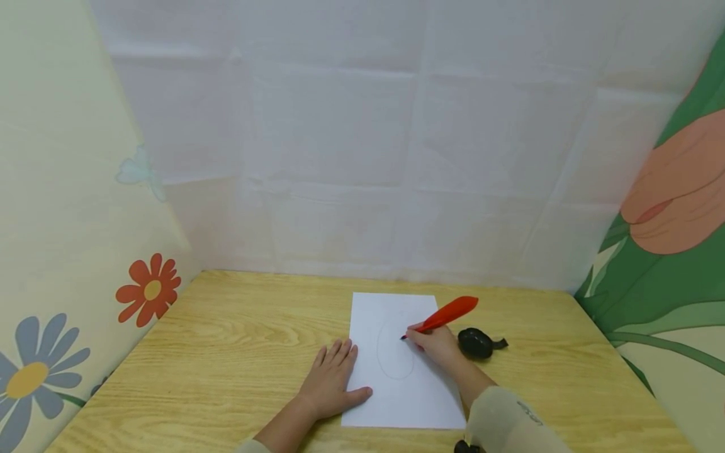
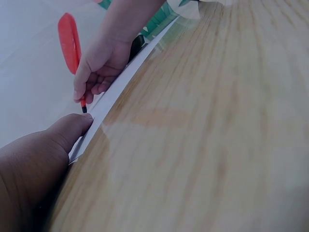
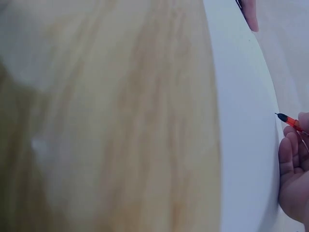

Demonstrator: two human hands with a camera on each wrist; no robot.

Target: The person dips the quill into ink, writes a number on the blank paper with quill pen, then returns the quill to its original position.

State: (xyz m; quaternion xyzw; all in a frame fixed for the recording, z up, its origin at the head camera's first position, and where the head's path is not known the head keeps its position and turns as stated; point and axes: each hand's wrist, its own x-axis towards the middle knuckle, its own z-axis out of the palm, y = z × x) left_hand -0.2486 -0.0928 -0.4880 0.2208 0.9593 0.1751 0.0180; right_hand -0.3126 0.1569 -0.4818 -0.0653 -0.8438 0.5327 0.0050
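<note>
A white sheet of paper lies upright on the wooden table, with a faint thin oval outline drawn on it. My right hand pinches a red feather-shaped pen near its dark tip, which is at the upper right part of the oval. In the right wrist view the pen's tip points over the paper. My left hand rests flat across the sheet's left edge, fingers extended and thumb spread onto the paper. In the left wrist view its thumb lies near the pen tip.
A glossy black oval object with a short tail lies just right of my right hand. Another small black thing shows at the bottom edge. A white cloth hangs behind the table, with flower-patterned walls at both sides.
</note>
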